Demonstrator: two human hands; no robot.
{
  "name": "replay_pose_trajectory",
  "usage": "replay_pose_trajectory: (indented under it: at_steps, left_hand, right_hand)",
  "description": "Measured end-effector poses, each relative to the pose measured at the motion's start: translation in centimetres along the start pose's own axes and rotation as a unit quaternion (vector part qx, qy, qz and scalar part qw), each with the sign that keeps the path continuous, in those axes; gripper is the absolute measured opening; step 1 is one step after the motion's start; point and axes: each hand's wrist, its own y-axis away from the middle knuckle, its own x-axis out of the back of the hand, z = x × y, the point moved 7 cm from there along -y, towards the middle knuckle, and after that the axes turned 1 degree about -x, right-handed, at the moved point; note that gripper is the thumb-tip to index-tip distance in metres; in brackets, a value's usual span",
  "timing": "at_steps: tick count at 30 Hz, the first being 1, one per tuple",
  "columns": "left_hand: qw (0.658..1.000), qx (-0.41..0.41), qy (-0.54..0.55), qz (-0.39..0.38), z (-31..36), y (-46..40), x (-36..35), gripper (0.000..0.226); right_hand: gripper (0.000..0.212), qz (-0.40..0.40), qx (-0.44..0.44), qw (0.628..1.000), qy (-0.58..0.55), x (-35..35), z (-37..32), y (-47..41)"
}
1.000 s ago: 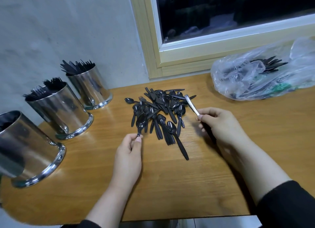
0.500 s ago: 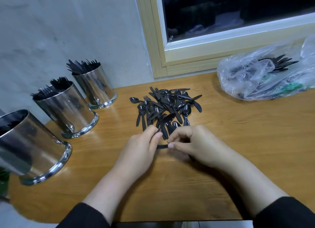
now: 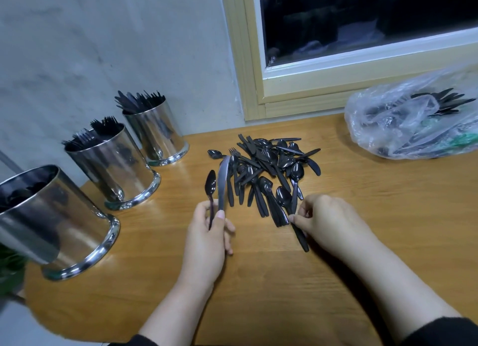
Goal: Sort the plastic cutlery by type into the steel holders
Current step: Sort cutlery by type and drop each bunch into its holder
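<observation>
1. The left hand point(image 3: 207, 232) grips a spoon point(image 3: 210, 188) and a knife point(image 3: 223, 180), bowl and blade pointing away.
2. The right hand point(image 3: 328, 219) pinches, it seems, another spoon's handle point(image 3: 298, 232) at the near edge of the cutlery pile point(image 3: 266, 169).
3. The steel holders point(image 3: 113, 164) stand well to the left, nearer the left hand.

The loose cutlery pile point(image 3: 269, 164) is all black. The three steel holders point(image 3: 113, 169) are shiny silver. The table point(image 3: 362, 229) is orange-brown with wood grain. The plastic bag point(image 3: 403, 128) is clear with some green inside. The window frame point(image 3: 253, 92) is pale yellow, the wall point(image 3: 103, 48) grey.
</observation>
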Motion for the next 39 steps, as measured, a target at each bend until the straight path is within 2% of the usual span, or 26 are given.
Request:
replay_pose_trajectory:
  at_steps: [5,8,10,12,16,22,31,33,36,39]
  left_hand:
    - [0.999,0.027,0.034,0.018,-0.9,-0.5,-0.3,0.024]
    - [0.996,0.042,0.073,0.02,-0.8,-0.5,-0.4,0.03]
    - [0.996,0.037,0.071,0.024,-0.6,-0.3,-0.4,0.032]
    - [0.997,0.032,0.066,0.027,-0.4,-0.3,-0.5,0.026]
    - [0.995,0.041,0.093,0.009,-0.1,0.1,-1.3,0.021]
    - [0.991,0.048,0.125,-0.029,0.4,0.8,-2.9,0.038]
    - [0.995,0.02,0.092,-0.045,0.8,1.0,-3.4,0.036]
    - [0.993,0.032,0.114,-0.025,0.5,0.8,-3.0,0.041]
    - [0.994,0.026,0.108,0.009,0.5,-0.1,-1.6,0.048]
    - [0.991,0.031,0.134,0.009,1.4,-1.6,-0.1,0.046]
  right_hand:
    - [0.019,0.004,-0.022,1.0,0.007,-0.4,-0.2,-0.2]
    - [0.02,0.026,-0.03,0.993,-0.11,0.2,0.1,-0.3]
    - [0.024,0.037,-0.007,0.974,-0.223,0.8,-0.5,-0.2]
    - [0.024,0.019,0.034,0.948,-0.315,0.7,-2.2,0.5]
    - [0.02,-0.023,0.082,0.93,-0.357,-1.5,-5.2,1.9]
    - [0.016,-0.039,0.105,0.932,-0.345,-2.9,-6.9,2.0]
    - [0.018,-0.021,0.21,0.945,-0.251,-2.7,-8.4,2.6]
    - [0.015,-0.001,0.197,0.951,-0.24,-2.2,-7.7,2.1]
    - [0.014,0.057,0.128,0.968,-0.208,-0.4,-5.0,0.5]
    - [0.018,0.046,0.081,0.988,-0.125,0.8,-3.4,-1.2]
